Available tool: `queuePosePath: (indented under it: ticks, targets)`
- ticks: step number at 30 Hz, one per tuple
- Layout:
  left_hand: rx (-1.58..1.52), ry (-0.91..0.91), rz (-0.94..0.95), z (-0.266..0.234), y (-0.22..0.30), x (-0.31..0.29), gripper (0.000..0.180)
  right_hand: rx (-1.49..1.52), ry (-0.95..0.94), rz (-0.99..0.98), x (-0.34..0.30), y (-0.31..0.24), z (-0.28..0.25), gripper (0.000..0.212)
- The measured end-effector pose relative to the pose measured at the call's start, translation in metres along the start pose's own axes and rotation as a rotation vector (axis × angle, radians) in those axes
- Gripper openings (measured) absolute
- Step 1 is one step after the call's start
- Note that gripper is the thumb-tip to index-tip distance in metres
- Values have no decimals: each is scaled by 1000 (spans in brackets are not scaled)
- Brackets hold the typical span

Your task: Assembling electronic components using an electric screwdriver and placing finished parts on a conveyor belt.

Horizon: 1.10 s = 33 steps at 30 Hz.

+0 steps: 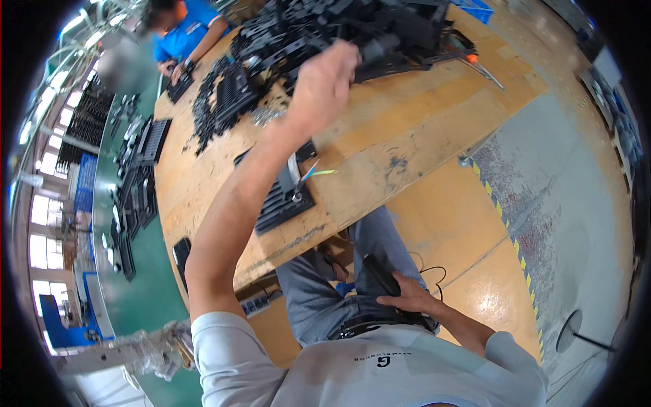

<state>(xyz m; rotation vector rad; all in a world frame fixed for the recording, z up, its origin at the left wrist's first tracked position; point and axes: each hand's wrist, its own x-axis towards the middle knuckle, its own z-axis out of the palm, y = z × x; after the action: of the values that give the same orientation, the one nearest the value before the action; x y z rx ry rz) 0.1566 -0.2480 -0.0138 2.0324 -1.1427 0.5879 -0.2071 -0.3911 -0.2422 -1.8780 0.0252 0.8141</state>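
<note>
My left hand [325, 85] is stretched out over the table at the edge of a big heap of black parts [305, 34]. Its fingers are closed on a dark grey part [380, 49], blurred, whose exact kind I cannot make out. Low by my lap, my right hand [410, 295] is wrapped round a long black tool [381, 275] that looks like an electric screwdriver. Below my left forearm lies a black finned housing [288, 203], partly covered by the arm. Blue and yellow-green wires [319, 172] stick up from it.
Another finned housing [234, 91] and small silver parts [270, 115] lie before the heap. An orange-handled screwdriver [485, 69] rests toward the right. A phone [182, 258] sits at the left edge. Across the table, a person in blue [190, 30] handles a black part.
</note>
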Motion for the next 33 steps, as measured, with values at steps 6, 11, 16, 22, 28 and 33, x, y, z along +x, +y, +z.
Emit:
queuePosePath:
  ticks: [6, 11, 16, 22, 28, 33]
  targets:
    - [-55, 258, -230, -137, 22, -1, 34, 43, 0, 32, 1, -13, 2, 93]
    - [-98, 199, -752, -193, 22, -78, 38, 33, -129, 83, 6, -23, 4, 100]
    - [358, -230, -1026, -179, -1, -134, 27, 11, -193, 162, 9, -32, 10, 101]
    - [518, -198, -861, -146, -60, -207, 31, -77, -106, 38, 13, -28, 23, 102]
    - [498, -138, -814, -129, -58, -204, 47, -86, -17, 46, 8, -13, 31, 87]
    - [370, -297, -981, -135, -35, -178, 47, 18, -74, 172, -5, -51, 18, 100]
